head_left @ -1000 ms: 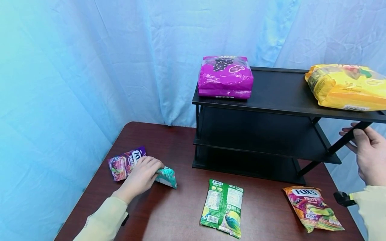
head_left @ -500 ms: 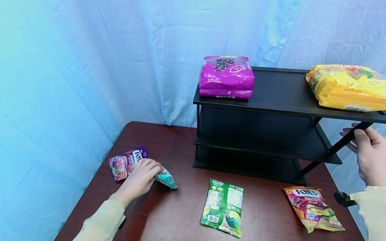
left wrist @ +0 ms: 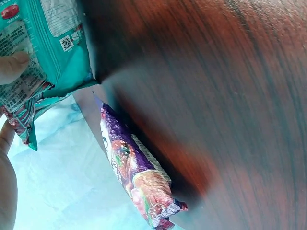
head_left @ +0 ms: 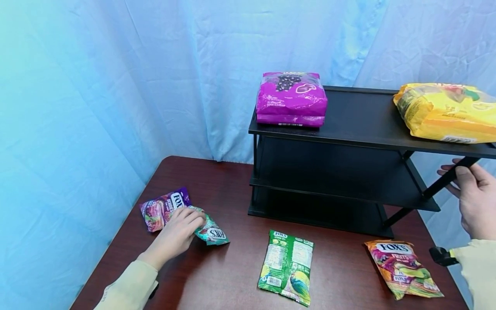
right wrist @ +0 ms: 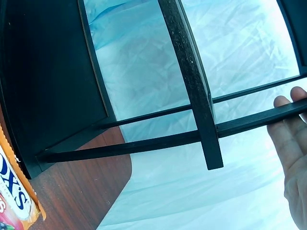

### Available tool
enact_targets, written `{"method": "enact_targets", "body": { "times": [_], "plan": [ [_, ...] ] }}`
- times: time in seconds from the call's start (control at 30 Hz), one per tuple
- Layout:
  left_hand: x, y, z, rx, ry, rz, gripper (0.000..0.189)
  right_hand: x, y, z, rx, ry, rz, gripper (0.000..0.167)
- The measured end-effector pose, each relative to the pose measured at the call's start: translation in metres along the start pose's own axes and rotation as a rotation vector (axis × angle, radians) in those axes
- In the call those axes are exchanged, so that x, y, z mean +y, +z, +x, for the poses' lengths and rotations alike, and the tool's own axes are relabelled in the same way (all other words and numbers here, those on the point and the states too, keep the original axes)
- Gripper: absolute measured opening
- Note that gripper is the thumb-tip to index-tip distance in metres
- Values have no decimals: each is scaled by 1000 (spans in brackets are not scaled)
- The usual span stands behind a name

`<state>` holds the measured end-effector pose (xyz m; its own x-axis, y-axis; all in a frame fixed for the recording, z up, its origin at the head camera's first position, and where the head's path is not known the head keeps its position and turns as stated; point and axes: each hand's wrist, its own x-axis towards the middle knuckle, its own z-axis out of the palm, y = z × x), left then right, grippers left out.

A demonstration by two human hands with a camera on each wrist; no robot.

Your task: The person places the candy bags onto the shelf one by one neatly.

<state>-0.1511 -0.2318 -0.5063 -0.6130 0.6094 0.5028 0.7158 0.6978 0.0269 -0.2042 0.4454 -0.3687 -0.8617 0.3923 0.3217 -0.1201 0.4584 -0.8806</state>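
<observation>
My left hand pinches a teal candy bag at the table's left side. In the left wrist view, the thumb presses the printed back of that teal bag and a finger lies at its other side. Just behind the hand lies a purple berries candy bag, partly covered by it in the head view. At the right, my right hand holds a slanted black post of the shelf rack, thumb in front and fingers behind. In the right wrist view its fingers show around the post.
On the rack's top tier sit a magenta candy bag and a yellow candy bag. A green candy bag and an orange fruits candy bag lie on the table in front. Blue curtains hang behind.
In my left hand the teal bag has turned, so its front with the white label now faces up toward the head camera. The right hand stays on the rack's post.
</observation>
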Motion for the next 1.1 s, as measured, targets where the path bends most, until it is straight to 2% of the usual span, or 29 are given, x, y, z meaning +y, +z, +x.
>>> {"method": "enact_targets", "body": {
  "times": [0.27,0.73,1.1],
  "plan": [
    [0,2,-5,-37,-13,20,43,0,1,0,4,23,-22,40],
    [0,8,-11,-75,29,11,46,1,1,1,8,26,-23,38],
    [8,16,-11,-146,35,-59,48,2,1,0,8,-2,-11,41]
  ]
}}
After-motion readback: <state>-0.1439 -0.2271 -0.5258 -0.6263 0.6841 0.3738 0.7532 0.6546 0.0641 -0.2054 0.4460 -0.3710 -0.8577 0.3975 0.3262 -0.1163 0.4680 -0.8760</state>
